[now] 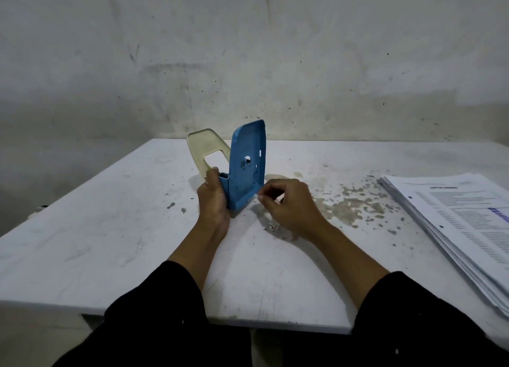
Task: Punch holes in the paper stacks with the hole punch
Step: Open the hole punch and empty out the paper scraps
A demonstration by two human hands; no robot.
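The hole punch stands tipped up on its end in the middle of the white table (110, 242). Its blue base (246, 168) faces me with the underside showing, and its cream handle (205, 152) leans away to the left. My left hand (213, 198) grips the punch at its lower left side. My right hand (286, 205) is at the base's lower right corner, thumb and forefinger pinched on a small white bit there. A fanned stack of printed paper (451, 229) with punched holes along its left edge lies at the right of the table.
Small paper scraps (272, 227) lie on the table just under my right hand. A patch of worn, flaked paint (355, 204) spreads between the punch and the paper. A stained wall (248, 63) rises right behind the table's far edge.
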